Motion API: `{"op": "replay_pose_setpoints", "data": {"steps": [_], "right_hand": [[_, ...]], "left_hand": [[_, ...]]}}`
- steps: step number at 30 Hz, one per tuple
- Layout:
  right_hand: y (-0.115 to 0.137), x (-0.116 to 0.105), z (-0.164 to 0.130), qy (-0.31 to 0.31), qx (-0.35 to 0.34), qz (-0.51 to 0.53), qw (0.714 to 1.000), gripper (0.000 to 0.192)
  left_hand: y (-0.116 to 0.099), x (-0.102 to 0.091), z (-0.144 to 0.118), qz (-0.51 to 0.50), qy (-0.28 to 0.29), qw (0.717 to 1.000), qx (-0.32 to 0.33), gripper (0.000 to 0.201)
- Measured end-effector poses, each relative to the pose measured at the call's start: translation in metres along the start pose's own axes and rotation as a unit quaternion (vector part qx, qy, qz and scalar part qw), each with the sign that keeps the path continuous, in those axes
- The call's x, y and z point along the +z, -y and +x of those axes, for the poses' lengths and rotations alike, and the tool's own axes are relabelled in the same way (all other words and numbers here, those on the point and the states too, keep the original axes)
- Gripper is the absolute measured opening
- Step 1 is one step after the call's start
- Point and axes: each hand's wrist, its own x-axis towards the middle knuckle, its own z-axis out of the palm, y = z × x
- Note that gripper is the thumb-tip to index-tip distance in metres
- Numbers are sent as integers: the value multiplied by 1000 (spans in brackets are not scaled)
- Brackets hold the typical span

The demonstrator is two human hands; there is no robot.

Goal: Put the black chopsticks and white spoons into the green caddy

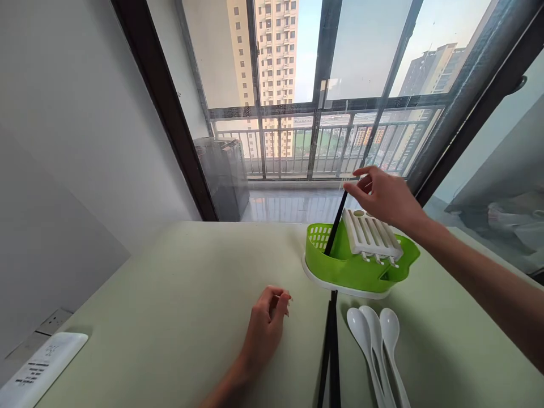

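Note:
My right hand (380,195) is raised over a green utensil basket (340,272), thumb and index finger at the upper end of a black chopstick (336,222). The chopstick slants, its lower end inside the basket's left compartment. A white slotted piece with hooks (374,235) sits tilted on the basket, below my right hand. On the table, my left hand (267,317) rests with its fingers curled in and nothing visible in them. More black chopsticks (332,351) lie in front of the basket. Beside them are three white spoons (374,340), bowls toward the basket.
The pale green table (170,317) reaches to a glass door with a balcony beyond. A white box-shaped object with printed marks (42,368) lies at the left edge, near a wall socket (54,321). The basket stands on a white base (312,273) near the far edge.

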Motion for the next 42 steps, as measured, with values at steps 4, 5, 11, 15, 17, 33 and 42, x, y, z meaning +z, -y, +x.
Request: {"op": "replay_pose_setpoints", "data": {"steps": [4,5,11,15,17,33,42], "right_hand": [[33,-28,-40,-87,-27,62,994,35],[41,-34,-52,-82,-46,70,993,30],[62,-50,-100,67,-154,116,979,26],[55,-48,-112,103,-154,127,975,25],[50,-46,-114,120,-157,127,972,24],[38,-37,-122,232,-163,105,953,23],[40,-40,-124,231,-171,102,952,26]], "left_hand": [[-2,2,-4,57,70,996,4,34],[-3,2,-6,78,88,993,11,32],[-7,7,-16,212,138,955,156,16],[-13,9,-22,282,167,917,227,26],[-16,10,-24,313,165,902,248,34],[-21,4,-26,361,189,876,258,26],[-22,5,-25,387,194,869,238,32]]}}
